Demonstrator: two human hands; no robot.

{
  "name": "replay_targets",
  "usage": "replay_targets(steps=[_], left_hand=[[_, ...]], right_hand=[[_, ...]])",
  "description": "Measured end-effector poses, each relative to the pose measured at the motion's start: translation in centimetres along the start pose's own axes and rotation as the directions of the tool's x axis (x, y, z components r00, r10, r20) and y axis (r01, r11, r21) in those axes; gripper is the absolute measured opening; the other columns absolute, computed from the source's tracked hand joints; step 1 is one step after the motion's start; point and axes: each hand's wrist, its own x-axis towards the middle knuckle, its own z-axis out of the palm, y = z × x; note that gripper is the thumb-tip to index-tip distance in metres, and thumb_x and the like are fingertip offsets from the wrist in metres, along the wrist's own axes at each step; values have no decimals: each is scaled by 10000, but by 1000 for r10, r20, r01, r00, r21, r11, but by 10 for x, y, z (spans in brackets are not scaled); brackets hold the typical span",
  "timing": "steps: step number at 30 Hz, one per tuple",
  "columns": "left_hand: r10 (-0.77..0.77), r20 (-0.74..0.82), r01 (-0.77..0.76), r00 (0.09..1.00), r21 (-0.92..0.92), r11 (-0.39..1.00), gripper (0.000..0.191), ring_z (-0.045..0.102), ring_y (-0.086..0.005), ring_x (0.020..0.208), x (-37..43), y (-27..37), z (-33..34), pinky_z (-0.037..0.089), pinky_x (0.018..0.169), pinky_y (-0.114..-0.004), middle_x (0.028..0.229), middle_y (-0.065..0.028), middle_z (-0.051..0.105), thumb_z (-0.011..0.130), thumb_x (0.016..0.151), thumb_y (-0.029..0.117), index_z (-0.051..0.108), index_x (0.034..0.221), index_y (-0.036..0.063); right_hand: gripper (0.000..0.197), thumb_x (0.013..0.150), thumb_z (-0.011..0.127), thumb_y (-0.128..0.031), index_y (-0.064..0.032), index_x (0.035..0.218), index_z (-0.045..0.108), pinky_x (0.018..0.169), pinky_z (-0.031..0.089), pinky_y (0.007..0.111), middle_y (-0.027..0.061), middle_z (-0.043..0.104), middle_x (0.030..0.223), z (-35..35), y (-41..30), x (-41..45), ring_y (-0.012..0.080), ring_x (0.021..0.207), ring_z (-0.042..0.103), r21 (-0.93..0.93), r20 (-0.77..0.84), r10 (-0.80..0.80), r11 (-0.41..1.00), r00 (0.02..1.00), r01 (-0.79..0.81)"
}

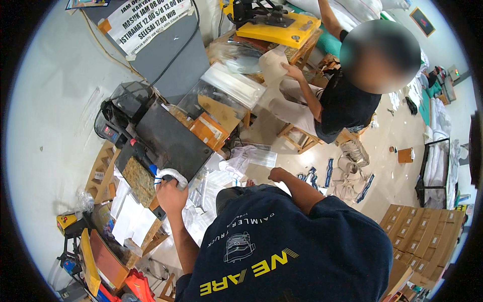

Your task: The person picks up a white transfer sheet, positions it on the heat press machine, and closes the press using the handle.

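My left hand [172, 192] is closed on the white-wrapped handle [176, 174] of a heat press, whose wide dark plate [171, 132] extends up and to the right. Beside the handle lies a speckled brown pad [139, 179]. My right hand [278, 174] is over the floor in front of my body, its fingers curled, and no object shows in it. White papers and printed sheets [205, 192] lie in a heap between the press and my legs.
A co-worker [339, 102] sits at upper right, one hand on a beige piece [272, 66] beside a yellow heat press [279, 30]. Beige straps [349, 170] and blue patterned strips [329, 171] lie on the floor. Stacked cardboard boxes [420, 234] stand at lower right; another press [89, 260] is at lower left.
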Motion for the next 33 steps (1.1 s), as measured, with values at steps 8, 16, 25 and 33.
replay_targets(steps=[8, 16, 25, 33], left_hand=[[-11, -31, 10, 999, -26, 1000, 309, 682, -400, 915, -2, -1, 2, 549, 848, -501, 900, -195, 725, 832, 699, 319, 779, 855, 59], [10, -105, -15, 994, -45, 999, 271, 697, -332, 832, -1, -2, 3, 524, 903, -423, 773, -168, 717, 855, 649, 298, 760, 746, 63], [18, -36, -19, 999, -34, 999, 306, 720, -337, 918, -4, -7, 1, 548, 898, -457, 891, -187, 746, 810, 722, 367, 802, 840, 85], [18, -28, -20, 999, -87, 996, 277, 720, -286, 871, -6, -12, 6, 518, 939, -416, 781, -141, 733, 798, 714, 367, 775, 780, 99]], right_hand=[[177, 846, 693, -139, -113, 1003, 770, 796, 602, 529, 160, 757, 886, 9, 9, 5, 388, 956, 743, -127, -85, -119, 986, 989, 108], [210, 958, 593, -175, -110, 1073, 756, 783, 601, 497, 99, 776, 835, 21, 20, 21, 325, 939, 756, -180, 28, -128, 975, 991, 131], [278, 890, 718, -219, -200, 1163, 771, 849, 604, 484, 127, 767, 1035, 44, 36, 34, 340, 1047, 731, -52, -56, -69, 996, 996, 66], [332, 872, 758, -323, -143, 1150, 777, 891, 585, 494, 154, 770, 1047, 61, 61, 43, 376, 1040, 733, -264, -92, -372, 904, 924, 337]])
